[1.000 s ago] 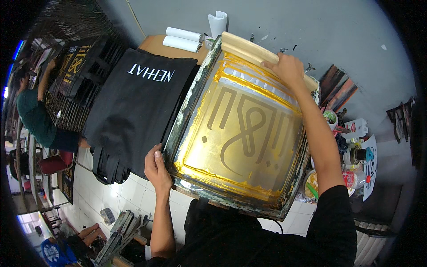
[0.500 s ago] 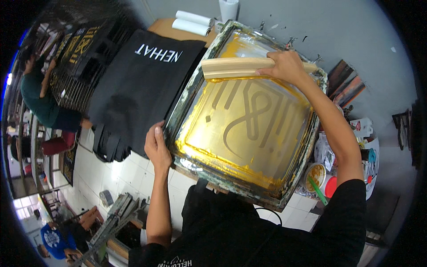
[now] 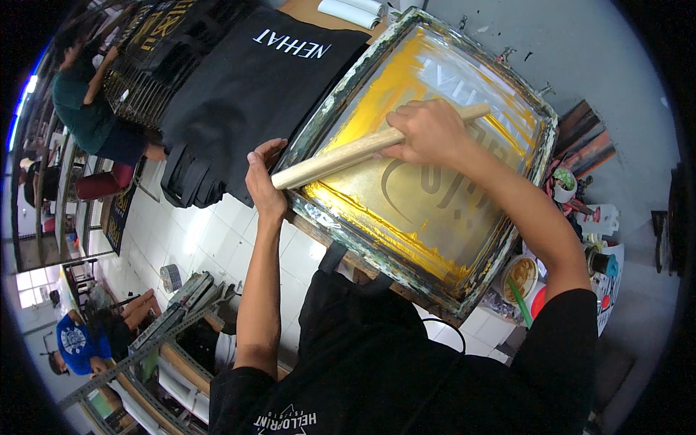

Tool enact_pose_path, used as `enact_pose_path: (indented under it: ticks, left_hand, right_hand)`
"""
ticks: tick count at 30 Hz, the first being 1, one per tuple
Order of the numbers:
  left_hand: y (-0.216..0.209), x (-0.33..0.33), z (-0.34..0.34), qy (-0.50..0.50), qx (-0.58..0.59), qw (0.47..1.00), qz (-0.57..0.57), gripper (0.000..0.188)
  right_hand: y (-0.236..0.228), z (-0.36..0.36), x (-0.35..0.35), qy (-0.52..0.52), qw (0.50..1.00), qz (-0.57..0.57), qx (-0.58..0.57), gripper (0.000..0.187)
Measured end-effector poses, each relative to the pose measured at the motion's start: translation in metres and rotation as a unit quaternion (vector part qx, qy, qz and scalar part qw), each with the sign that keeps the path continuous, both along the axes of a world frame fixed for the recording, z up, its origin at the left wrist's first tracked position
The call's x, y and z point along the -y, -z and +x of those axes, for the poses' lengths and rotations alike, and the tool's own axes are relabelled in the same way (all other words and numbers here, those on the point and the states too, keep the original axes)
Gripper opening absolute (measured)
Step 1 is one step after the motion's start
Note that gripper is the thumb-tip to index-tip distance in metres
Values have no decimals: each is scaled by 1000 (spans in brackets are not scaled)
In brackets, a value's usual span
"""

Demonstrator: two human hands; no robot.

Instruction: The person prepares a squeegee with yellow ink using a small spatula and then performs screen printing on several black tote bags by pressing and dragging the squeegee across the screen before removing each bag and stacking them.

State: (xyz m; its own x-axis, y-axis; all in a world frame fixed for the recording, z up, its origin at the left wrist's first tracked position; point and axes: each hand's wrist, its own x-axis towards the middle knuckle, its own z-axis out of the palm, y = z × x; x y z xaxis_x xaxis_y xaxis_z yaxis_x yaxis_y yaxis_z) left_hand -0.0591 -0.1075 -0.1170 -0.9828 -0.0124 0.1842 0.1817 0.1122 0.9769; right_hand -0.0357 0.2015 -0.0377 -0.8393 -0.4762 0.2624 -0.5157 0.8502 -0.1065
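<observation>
My right hand point(image 3: 431, 134) is closed round the wooden handle of a squeegee point(image 3: 335, 159). The squeegee slants across a screen-printing frame point(image 3: 348, 235), its left end sticking out over the frame's left edge. Yellow-gold ink point(image 3: 384, 235) covers much of the mesh, with a thick ridge along the near side and streaks at the far end. Curved dark lettering shows through the mesh, partly hidden by my right hand and arm. At the frame's left edge, my left hand point(image 3: 266, 181) has its fingers apart, right beside the squeegee's end; any contact there is unclear.
Black printed fabric bags point(image 3: 239, 101) lie in a stack left of the frame. An ink tub point(image 3: 520, 279) with a green stick stands to the right, near more squeegees point(image 3: 583, 145) by the wall. Two people work at the left, near racks and a metal-framed bench point(image 3: 177, 312).
The squeegee has swung from lying across the far part of the screen to a slant, its left end coming nearer to me. My left hand's fingers have spread. The view has shifted.
</observation>
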Motion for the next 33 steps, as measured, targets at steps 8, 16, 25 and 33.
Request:
enact_pose_path:
  ticks: [8, 16, 25, 33]
  left_hand:
    - [4, 0, -2, -23, -14, 999, -45, 72]
    - [6, 0, -3, -32, 3, 997, -72, 67]
    - [16, 3, -6, -20, 4, 998, -54, 66]
    - [6, 0, -3, -22, 1, 996, -91, 68]
  right_hand:
    - [-20, -24, -9, 5, 986, 51, 157, 68]
    - [-27, 6, -61, -68, 983, 48, 165, 51]
    - [17, 96, -148, 111, 987, -17, -114, 38]
    - [10, 69, -151, 184, 983, -2, 19, 26]
